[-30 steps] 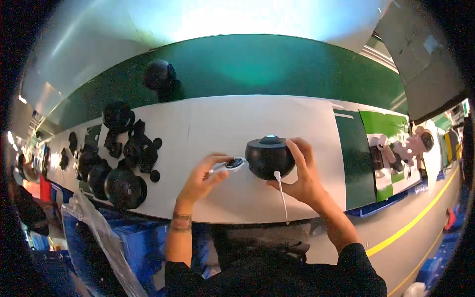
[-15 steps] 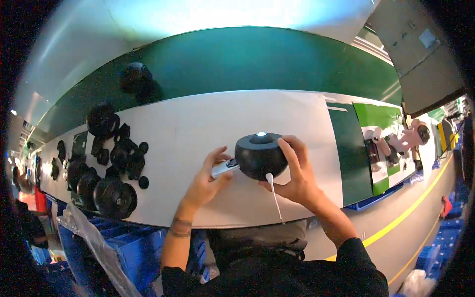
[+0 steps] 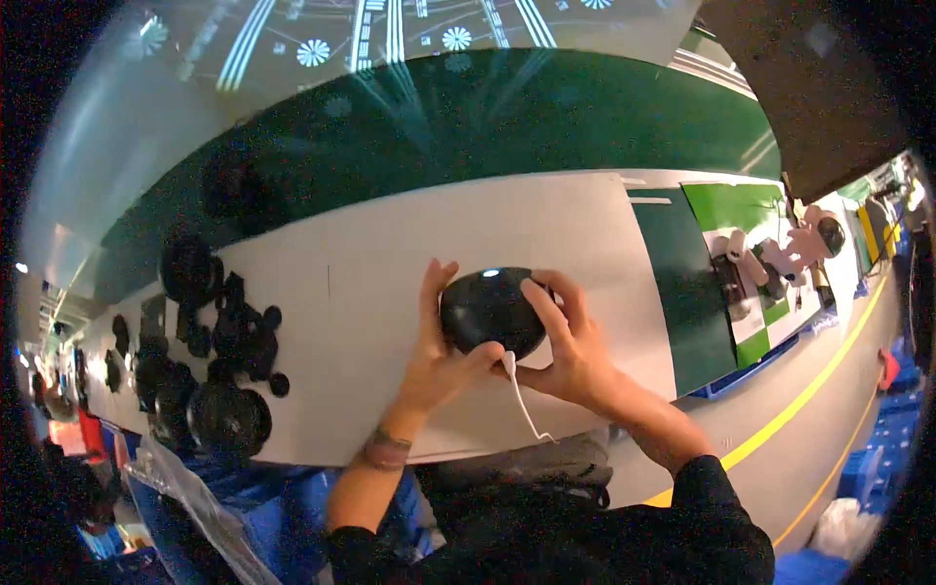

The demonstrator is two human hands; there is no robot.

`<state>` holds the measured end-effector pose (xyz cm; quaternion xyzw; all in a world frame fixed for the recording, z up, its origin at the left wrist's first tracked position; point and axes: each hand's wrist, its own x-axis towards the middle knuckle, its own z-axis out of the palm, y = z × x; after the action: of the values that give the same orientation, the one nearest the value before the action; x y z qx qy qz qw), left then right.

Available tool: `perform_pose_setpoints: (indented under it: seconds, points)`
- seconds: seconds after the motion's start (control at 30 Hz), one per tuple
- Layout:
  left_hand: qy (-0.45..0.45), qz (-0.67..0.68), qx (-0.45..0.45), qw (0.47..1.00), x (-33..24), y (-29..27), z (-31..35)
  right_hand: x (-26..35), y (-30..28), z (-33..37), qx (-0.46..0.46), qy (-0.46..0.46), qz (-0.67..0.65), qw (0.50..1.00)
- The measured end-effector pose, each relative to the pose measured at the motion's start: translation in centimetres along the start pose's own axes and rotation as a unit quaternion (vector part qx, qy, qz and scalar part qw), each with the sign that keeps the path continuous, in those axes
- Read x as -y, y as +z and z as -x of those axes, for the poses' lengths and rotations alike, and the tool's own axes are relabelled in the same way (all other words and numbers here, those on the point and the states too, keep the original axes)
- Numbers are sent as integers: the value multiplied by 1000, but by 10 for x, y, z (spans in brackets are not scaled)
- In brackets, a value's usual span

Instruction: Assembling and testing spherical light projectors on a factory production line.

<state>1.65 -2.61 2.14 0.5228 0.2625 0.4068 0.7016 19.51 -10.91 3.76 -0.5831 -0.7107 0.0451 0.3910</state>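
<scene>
A round black projector lamp (image 3: 492,310) is held in front of me above the white table, a bright lens glowing at its top. My left hand (image 3: 434,361) closes on its left side, thumb along the lower front beside the plug. On the right side, my right hand (image 3: 577,353) grips it with fingers over the top and thumb below. From its lower front a white cable (image 3: 522,398) hangs down, bent near its end. Streaks of light and round flower-like patterns (image 3: 456,39) show on the pale surface at the back.
The white tabletop (image 3: 370,263) carries several black round parts (image 3: 229,414) at its left. Pale pink and dark devices (image 3: 770,263) stand on a green and white mat at the right. Blue crates (image 3: 292,507) and plastic film (image 3: 185,497) lie below the left edge.
The lamp has moved slightly left and tilted. A white piece at my left fingers is out of sight; that hand now grips the lamp. Plain glow at the back has become light patterns.
</scene>
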Motion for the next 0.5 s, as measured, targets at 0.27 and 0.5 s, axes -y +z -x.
perform_pose_setpoints:
  seconds: [0.27, 0.5]
  points:
    - [-84, -74, 64, 992, 2, -26, -10, -10, -13, -6, 24, -13, -86, 996]
    - [-46, -72, 76, 993, 9, -32, -15, -59, -15, -72, 170, 212, -446, 853]
